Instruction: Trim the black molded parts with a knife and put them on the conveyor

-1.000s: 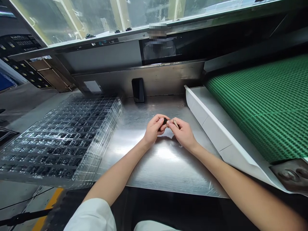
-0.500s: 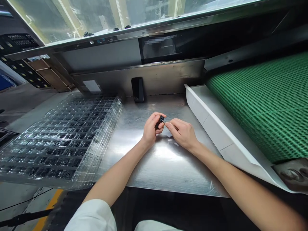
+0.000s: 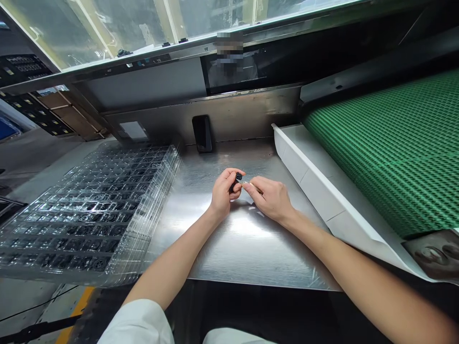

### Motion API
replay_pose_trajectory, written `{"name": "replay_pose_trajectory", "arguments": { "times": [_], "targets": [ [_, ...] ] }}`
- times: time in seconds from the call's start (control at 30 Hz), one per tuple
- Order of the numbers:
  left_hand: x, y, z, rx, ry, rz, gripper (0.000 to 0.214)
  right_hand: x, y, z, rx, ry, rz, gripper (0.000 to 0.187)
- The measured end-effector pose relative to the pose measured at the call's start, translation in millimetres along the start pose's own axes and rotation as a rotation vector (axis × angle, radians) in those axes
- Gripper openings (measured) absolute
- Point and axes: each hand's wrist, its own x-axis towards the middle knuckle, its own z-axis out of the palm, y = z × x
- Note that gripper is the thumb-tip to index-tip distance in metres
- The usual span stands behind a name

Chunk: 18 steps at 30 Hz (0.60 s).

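Above the metal work surface, my left hand is closed around a small black part with a round, spoked face. Its fingers hide much of that part. My right hand pinches a thin, pale tool whose tip points at the black part. Whether the tip touches it I cannot tell. Most of the tool lies hidden inside the right fingers.
To the left sits a stack of clear plastic trays filled with similar black parts. A black phone leans on the back wall. On the right, a white raised edge borders a green conveyor belt.
The view has shifted slightly. The right hand has turned a little, and the tool tip has moved down from the round face towards the part's lower edge. Both hands keep their grip.
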Motion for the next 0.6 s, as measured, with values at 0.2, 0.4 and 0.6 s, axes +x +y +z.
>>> {"name": "replay_pose_trajectory", "arguments": {
  "times": [0.2, 0.4, 0.6],
  "targets": [
    [1.6, -1.1, -0.8, 0.001, 0.01, 0.009, 0.036, -0.4, 0.3, 0.8, -0.011, 0.005, 0.001, 0.057],
    [1.6, -1.7, -0.6, 0.015, -0.006, 0.018, 0.037, -0.3, -0.3, -1.2, -0.039, 0.019, 0.015, 0.058],
    [1.6, -2.2, -0.8, 0.025, 0.002, 0.019, 0.039, -0.7, 0.9, -0.1, -0.057, 0.011, 0.018, 0.059]
  ]
}}
